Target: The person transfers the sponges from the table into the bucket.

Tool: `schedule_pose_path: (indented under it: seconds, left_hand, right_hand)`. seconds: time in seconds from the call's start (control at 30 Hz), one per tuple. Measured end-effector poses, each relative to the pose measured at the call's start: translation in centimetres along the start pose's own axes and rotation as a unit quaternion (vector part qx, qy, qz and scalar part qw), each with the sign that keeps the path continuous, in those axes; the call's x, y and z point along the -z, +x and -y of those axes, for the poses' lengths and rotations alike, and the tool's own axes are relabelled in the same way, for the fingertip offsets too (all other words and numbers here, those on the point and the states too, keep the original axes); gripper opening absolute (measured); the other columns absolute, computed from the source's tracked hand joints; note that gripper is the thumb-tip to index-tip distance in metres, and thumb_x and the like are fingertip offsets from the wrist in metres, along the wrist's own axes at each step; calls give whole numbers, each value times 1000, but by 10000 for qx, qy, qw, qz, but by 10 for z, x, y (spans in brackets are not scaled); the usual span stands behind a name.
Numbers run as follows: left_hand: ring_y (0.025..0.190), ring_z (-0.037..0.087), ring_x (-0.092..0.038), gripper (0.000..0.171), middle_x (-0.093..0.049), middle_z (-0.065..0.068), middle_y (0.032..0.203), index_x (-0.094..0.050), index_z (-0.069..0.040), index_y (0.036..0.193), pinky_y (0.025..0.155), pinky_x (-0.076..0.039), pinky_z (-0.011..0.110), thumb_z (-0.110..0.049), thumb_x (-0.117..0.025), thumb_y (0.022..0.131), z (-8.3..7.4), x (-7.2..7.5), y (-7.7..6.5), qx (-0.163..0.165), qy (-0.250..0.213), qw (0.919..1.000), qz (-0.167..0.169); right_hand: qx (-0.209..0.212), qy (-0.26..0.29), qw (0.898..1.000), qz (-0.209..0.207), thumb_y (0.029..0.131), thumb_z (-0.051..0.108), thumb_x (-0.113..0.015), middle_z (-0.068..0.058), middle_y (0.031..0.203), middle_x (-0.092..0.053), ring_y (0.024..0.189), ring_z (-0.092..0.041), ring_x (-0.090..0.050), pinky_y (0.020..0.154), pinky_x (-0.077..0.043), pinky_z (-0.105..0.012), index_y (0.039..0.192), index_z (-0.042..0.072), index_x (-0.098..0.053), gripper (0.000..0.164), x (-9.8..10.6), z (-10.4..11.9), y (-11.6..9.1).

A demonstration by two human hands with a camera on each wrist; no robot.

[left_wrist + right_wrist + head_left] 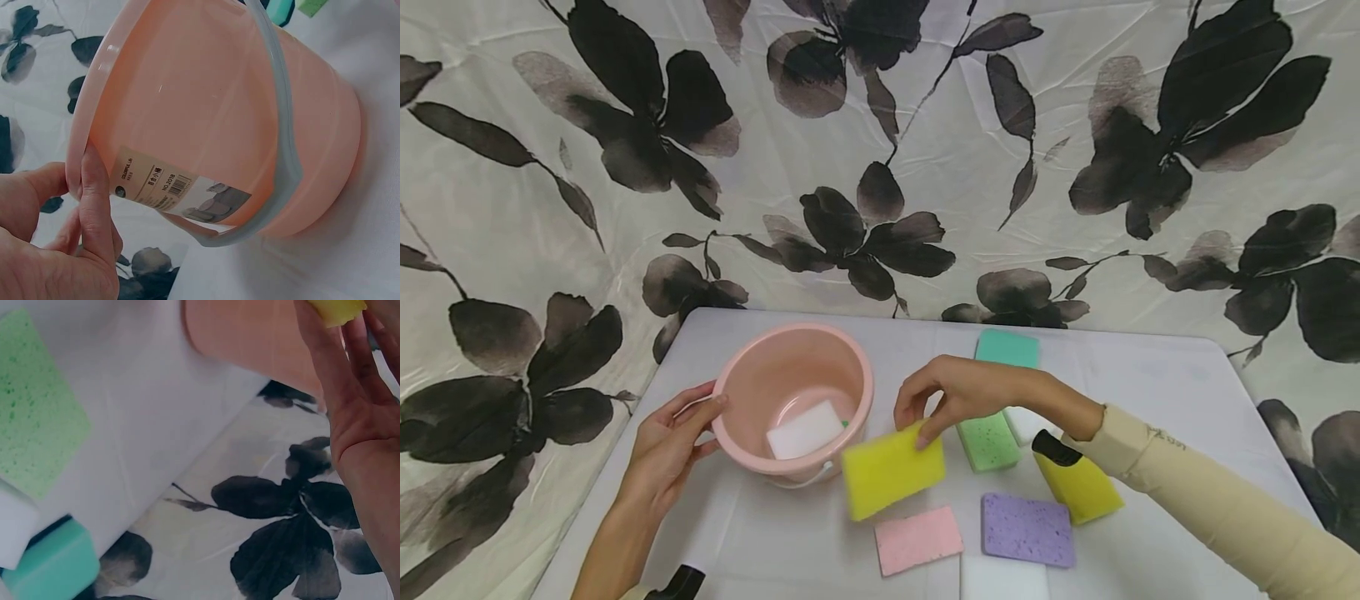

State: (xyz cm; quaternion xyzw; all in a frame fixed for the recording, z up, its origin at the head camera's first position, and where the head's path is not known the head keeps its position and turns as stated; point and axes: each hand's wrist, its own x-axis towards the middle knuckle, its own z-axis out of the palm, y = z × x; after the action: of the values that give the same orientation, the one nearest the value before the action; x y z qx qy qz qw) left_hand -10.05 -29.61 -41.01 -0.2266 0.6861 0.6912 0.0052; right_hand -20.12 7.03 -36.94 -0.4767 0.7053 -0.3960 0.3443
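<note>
The right hand pinches a yellow sponge, held just beside the bucket whose rim the left hand grips. On the person's side of the right grip lies a pink sponge.

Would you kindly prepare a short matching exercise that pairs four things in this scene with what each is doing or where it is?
1. Bucket
2. Right hand
3. Purple sponge
4. Left hand

A. lies right of the pink sponge
B. grips the bucket's rim
C. has a white block inside
D. pinches a yellow sponge

Pairs: 1-C, 2-D, 3-A, 4-B
</note>
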Motion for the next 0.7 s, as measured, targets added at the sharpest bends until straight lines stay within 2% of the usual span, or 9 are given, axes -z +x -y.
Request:
schedule_pose_path:
  seconds: [0.2, 0.47, 0.7]
  left_hand:
    - [83, 7, -63, 70, -68, -8, 102, -50, -13, 132, 71, -57, 25, -39, -78, 74, 0, 1, 0, 26, 29, 10000, -2]
    - [80, 7, -62, 66, -68, -8, 99, -52, -13, 131, 68, -57, 24, -37, -78, 76, 0, 1, 0, -27, 2, 10000, 3]
    - [78, 7, -62, 62, -68, -7, 98, -52, -11, 130, 67, -58, 24, -33, -78, 78, 1, 0, 1, -105, -29, 9999, 88]
  right_hand:
    - [191, 200, 9996, -16, 78, 19, -79, 1, 97, -68, 90, -18, -62, 79, -57, -34, 101, 17, -69, 25, 6, 10, 5]
    - [344, 458, 9981, -243, 79, 14, -78, -3, 95, -69, 90, -22, -64, 78, -57, -37, 101, 14, -70, 24, 15, 21, 12]
    - [671, 197, 9962, -524, 80, 16, -77, -1, 94, -70, 88, -20, -65, 79, -56, -36, 102, 15, -71, 23, 26, 25, 22]
